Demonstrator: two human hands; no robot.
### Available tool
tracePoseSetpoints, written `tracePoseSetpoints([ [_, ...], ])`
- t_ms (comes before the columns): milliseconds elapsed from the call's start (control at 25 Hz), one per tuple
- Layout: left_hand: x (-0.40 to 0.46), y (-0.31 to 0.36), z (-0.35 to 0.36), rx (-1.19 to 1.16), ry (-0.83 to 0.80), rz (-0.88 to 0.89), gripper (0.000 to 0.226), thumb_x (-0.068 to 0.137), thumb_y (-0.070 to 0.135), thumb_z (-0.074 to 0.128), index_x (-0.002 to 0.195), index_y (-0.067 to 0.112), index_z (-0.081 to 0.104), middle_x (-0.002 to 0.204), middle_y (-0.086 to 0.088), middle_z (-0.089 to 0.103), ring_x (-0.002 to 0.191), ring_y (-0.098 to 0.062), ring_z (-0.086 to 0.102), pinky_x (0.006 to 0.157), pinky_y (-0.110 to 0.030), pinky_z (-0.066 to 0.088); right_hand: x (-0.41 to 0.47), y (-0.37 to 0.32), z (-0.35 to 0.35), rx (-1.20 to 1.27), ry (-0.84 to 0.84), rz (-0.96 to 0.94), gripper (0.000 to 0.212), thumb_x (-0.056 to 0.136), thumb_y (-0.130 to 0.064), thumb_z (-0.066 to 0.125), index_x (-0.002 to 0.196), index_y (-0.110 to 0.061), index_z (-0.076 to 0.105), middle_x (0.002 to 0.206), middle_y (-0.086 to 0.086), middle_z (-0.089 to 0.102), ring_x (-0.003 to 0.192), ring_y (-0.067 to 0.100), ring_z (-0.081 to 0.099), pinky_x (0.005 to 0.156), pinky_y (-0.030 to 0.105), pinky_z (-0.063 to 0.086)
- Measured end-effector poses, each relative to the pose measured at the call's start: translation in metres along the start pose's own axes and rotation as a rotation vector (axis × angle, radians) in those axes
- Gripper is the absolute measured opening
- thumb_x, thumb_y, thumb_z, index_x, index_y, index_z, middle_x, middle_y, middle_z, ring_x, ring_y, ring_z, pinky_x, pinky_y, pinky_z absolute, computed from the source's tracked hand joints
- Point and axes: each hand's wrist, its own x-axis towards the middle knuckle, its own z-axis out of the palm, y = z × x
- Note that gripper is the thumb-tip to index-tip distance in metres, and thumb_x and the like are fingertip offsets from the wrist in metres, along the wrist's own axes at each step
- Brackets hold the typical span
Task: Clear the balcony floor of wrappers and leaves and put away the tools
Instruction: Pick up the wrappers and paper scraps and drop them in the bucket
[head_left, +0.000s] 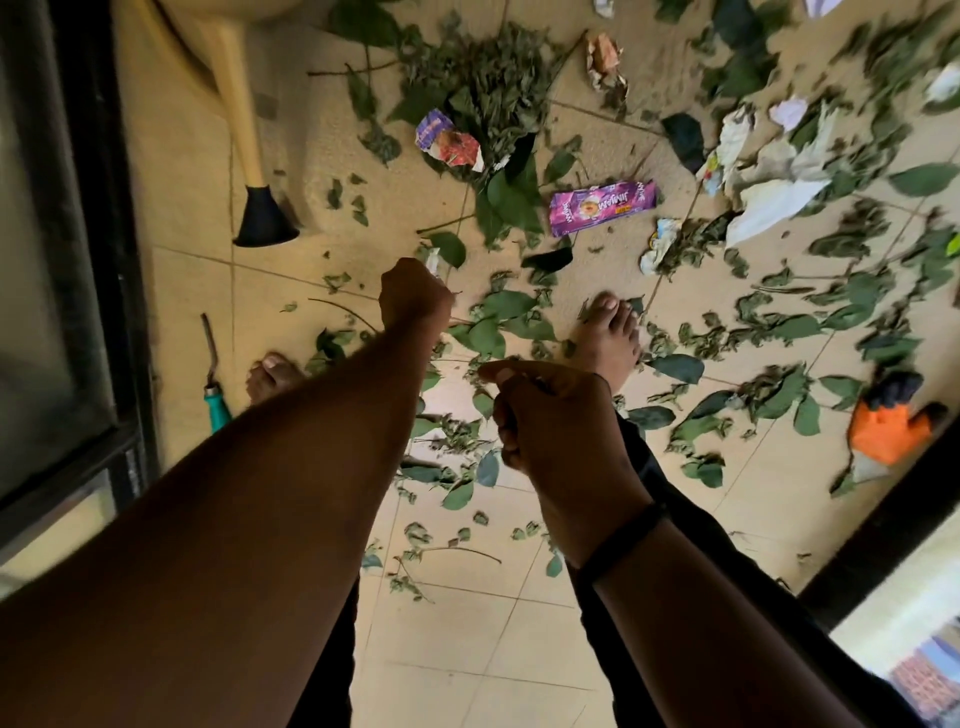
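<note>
Left hand grip curled, a white scrap at its fingers; hold unclear. Right hand grip curled, contents hidden. Far leaves blurred.

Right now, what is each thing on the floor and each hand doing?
Left hand: curled, pinching a small wrapper.
Right hand: curled, contents unclear.
Purple wrapper: flat on tiles.
Orange glove: lying on floor.
Leaves: scattered.
Plunger: standing by wall.
Teal-handled tool: lying by the wall.
</note>
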Motion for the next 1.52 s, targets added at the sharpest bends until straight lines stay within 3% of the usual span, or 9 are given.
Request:
tracePoseSetpoints([
  [240, -0.088, -0.014, -0.11, -0.623, -0.367, 0.125, 0.022, 0.07, 0.005, 0.089, 0.084, -0.003, 0.073, 0.071, -0.012, 0.075, 0.062, -0.022, 0.073, 0.063, -0.032, 0.062, -0.013, -0.024, -0.002, -0.036, 0.181, -0.074, 0.023, 0.101, -0.007, 0.054, 0.082, 0.003, 0.063, 0.06, 0.02, 0.057, 0.059, 0.0, 0.039, 0.056, 0.053, 0.037],
  [280, -0.103, -0.01, -0.13, -0.71, -0.5, 0.156, 0.023, 0.069, 0.001, 0.088, 0.084, -0.006, 0.072, 0.071, -0.014, 0.074, 0.062, -0.023, 0.073, 0.062, -0.03, 0.062, -0.014, -0.026, -0.003, -0.008, 0.218, -0.102, 0.031, 0.099, -0.013, 0.061, 0.093, 0.017, 0.059, 0.085, 0.039, 0.057, 0.085, 0.03, 0.065, 0.066, 0.053, 0.043],
  [320, -0.114, -0.006, -0.144, -0.73, -0.611, 0.195, 0.022, 0.068, -0.002, 0.087, 0.084, -0.007, 0.072, 0.07, -0.014, 0.074, 0.061, -0.023, 0.072, 0.062, -0.029, 0.061, -0.015, -0.025, -0.005, 0.035, 0.232, -0.11, 0.043, 0.096, -0.021, 0.066, 0.102, 0.02, 0.054, 0.083, 0.046, 0.024, 0.075, 0.032, 0.06, 0.068, 0.049, 0.047],
  [360, -0.121, -0.002, -0.155, -0.708, -0.678, 0.243, 0.021, 0.068, -0.004, 0.086, 0.083, -0.008, 0.072, 0.067, -0.013, 0.073, 0.059, -0.022, 0.07, 0.061, -0.029, 0.06, -0.014, -0.021, -0.006, 0.088, 0.221, -0.111, 0.046, 0.094, -0.028, 0.07, 0.104, 0.015, 0.055, 0.084, 0.014, 0.014, 0.079, 0.034, 0.062, 0.068, 0.047, 0.05],
  [400, -0.123, 0.0, -0.159, -0.666, -0.69, 0.304, 0.021, 0.068, -0.002, 0.087, 0.082, -0.006, 0.073, 0.065, -0.012, 0.073, 0.057, -0.021, 0.069, 0.059, -0.03, 0.06, -0.014, -0.018, -0.005, 0.11, 0.207, -0.091, 0.046, 0.091, -0.034, 0.072, 0.1, 0.009, 0.058, 0.074, 0.037, 0.032, 0.068, 0.03, 0.055, 0.059, 0.04, 0.044],
  [640, -0.126, 0.016, -0.155, -0.607, -0.326, 0.456, 0.017, 0.076, 0.016, 0.088, 0.084, 0.006, 0.077, 0.066, -0.005, 0.074, 0.054, -0.025, 0.07, 0.054, -0.039, 0.061, -0.004, -0.008, -0.01, 0.129, 0.187, 0.028, 0.058, 0.085, -0.048, 0.075, 0.078, 0.008, 0.062, 0.048, -0.006, 0.024, 0.061, 0.023, 0.025, 0.061, 0.035, 0.025],
  [1200, -0.117, 0.026, -0.161, -0.549, -0.713, 0.434, 0.045, 0.062, 0.018, 0.093, 0.07, 0.007, 0.05, 0.055, -0.007, 0.061, 0.054, -0.036, 0.068, 0.052, -0.051, 0.056, 0.005, -0.021, -0.021, 0.281, 0.048, 0.093, 0.027, 0.094, -0.022, 0.069, 0.07, -0.01, 0.065, 0.052, -0.001, 0.045, 0.047, 0.012, 0.035, 0.05, 0.026, 0.033],
  [1320, -0.076, 0.031, -0.142, -0.369, -0.503, 0.47, 0.038, 0.08, 0.044, 0.079, 0.082, 0.006, 0.07, 0.075, -0.009, 0.074, 0.066, -0.036, 0.069, 0.058, -0.045, 0.058, 0.02, -0.014, -0.022, 0.318, 0.186, 0.067, 0.025, 0.093, -0.024, 0.07, 0.075, -0.01, 0.06, 0.054, 0.001, 0.033, 0.052, 0.015, 0.027, 0.057, 0.034, 0.025],
  [1520, 0.033, 0.056, -0.093, -0.187, -0.192, 0.315, 0.021, 0.095, 0.022, 0.067, 0.115, 0.02, 0.073, 0.135, -0.01, 0.06, 0.104, -0.014, 0.061, 0.066, -0.009, 0.048, -0.003, -0.013, -0.009, 0.336, 0.14, -0.014, 0.021, 0.092, -0.028, 0.07, 0.079, -0.014, 0.061, 0.06, 0.005, 0.032, 0.057, 0.02, 0.027, 0.063, 0.036, 0.029],
])
